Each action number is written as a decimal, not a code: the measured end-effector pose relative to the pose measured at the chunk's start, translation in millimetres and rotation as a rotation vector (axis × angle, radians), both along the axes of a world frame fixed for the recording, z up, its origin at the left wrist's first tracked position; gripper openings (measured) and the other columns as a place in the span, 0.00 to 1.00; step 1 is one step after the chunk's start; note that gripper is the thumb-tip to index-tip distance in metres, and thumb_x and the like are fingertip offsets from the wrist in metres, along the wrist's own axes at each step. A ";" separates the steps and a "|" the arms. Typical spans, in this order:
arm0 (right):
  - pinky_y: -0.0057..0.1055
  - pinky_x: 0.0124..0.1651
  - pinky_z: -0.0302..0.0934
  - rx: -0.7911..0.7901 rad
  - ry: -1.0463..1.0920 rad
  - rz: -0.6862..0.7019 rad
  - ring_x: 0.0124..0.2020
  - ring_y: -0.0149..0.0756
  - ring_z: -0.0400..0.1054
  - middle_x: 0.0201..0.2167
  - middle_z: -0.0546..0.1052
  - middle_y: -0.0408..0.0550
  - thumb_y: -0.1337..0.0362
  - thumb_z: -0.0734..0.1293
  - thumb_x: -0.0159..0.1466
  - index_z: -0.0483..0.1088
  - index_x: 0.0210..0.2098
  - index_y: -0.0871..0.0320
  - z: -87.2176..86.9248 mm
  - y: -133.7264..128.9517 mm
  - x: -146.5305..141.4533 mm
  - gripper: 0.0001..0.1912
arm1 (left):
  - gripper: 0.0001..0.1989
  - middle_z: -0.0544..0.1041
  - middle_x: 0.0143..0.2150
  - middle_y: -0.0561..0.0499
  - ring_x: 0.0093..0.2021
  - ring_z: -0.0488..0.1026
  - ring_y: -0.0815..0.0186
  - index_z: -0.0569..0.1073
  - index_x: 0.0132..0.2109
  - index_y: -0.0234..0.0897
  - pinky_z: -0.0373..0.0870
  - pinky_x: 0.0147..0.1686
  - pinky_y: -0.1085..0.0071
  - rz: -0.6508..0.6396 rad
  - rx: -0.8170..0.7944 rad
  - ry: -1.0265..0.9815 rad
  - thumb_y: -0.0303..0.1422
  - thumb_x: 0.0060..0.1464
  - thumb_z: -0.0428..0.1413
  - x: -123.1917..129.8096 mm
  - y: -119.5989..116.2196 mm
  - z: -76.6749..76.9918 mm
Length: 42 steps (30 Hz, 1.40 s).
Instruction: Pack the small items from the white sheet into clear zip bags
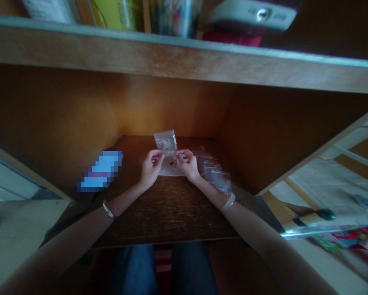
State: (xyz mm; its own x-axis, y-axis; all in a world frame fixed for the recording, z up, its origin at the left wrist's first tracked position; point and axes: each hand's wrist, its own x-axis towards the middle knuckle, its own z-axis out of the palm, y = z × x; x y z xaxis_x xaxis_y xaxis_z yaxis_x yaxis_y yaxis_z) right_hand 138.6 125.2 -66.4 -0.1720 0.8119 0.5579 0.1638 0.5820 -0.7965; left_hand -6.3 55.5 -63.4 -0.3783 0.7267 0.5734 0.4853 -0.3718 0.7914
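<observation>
A small clear plastic bag (166, 140) is pinched at its near edge between both hands, its far end tilted up. My left hand (152, 166) has thumb and fingers closed on the bag's left corner. On the right corner, my right hand (188, 164) grips in the same way. Under and between the hands, a larger clear plastic bag (171, 170) lies on the dark wooden desk (159, 213), with a small dark reddish item showing at it, too blurred to name. Several more clear bags (216, 174) lie overlapped to the right of my right hand, partly behind the forearm.
A phone-like object with a blurred bright blue screen (102, 171) is at the desk's left. Wooden side walls and a back panel (171, 102) enclose the desk. A shelf (184, 59) crosses above, holding a grey metal box (254, 16) and other items.
</observation>
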 end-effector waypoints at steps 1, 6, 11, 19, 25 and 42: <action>0.33 0.39 0.61 -0.001 0.005 0.000 0.37 0.36 0.68 0.32 0.76 0.45 0.55 0.65 0.60 0.74 0.31 0.54 -0.3 0.4 0.1 0.10 | 0.08 0.76 0.40 0.48 0.39 0.74 0.67 0.70 0.43 0.37 0.71 0.41 0.69 0.013 0.004 0.008 0.32 0.55 0.55 0.4 -0.8 1.2; 0.39 0.49 0.59 0.040 -0.022 0.035 0.42 0.39 0.67 0.35 0.75 0.46 0.59 0.66 0.59 0.74 0.30 0.54 1.2 -1.6 -0.2 0.07 | 0.08 0.74 0.38 0.49 0.38 0.73 0.67 0.68 0.44 0.37 0.69 0.42 0.70 0.079 0.056 0.027 0.31 0.56 0.55 1.1 -4.6 5.9; 0.41 0.53 0.56 0.105 -0.090 0.053 0.45 0.40 0.66 0.36 0.74 0.47 0.63 0.68 0.58 0.75 0.31 0.53 4.4 -6.3 -0.8 0.04 | 0.09 0.73 0.36 0.51 0.37 0.73 0.68 0.66 0.45 0.38 0.70 0.39 0.71 0.112 0.062 -0.017 0.31 0.56 0.55 -1.4 -2.6 3.3; 0.41 0.51 0.56 0.116 -0.167 0.000 0.43 0.40 0.67 0.35 0.75 0.47 0.66 0.68 0.58 0.75 0.30 0.54 1.6 -3.8 -1.2 0.02 | 0.11 0.74 0.36 0.51 0.36 0.73 0.68 0.67 0.45 0.37 0.70 0.38 0.71 0.089 0.094 -0.031 0.29 0.54 0.56 -1.5 -2.2 3.2; 0.39 0.50 0.56 0.112 -0.205 -0.020 0.43 0.40 0.66 0.35 0.74 0.48 0.65 0.67 0.60 0.75 0.31 0.55 2.3 -5.1 -0.1 0.04 | 0.11 0.74 0.35 0.51 0.35 0.73 0.68 0.68 0.45 0.37 0.70 0.37 0.70 0.076 0.121 -0.046 0.29 0.53 0.57 -0.4 -2.3 3.5; 0.39 0.48 0.56 0.181 -0.161 0.097 0.41 0.40 0.65 0.31 0.74 0.46 0.68 0.65 0.60 0.74 0.29 0.55 9.7 -10.5 1.0 0.06 | 0.13 0.74 0.34 0.52 0.33 0.72 0.69 0.69 0.44 0.37 0.69 0.35 0.72 -0.004 0.098 -0.062 0.34 0.52 0.59 -1.1 -2.5 3.9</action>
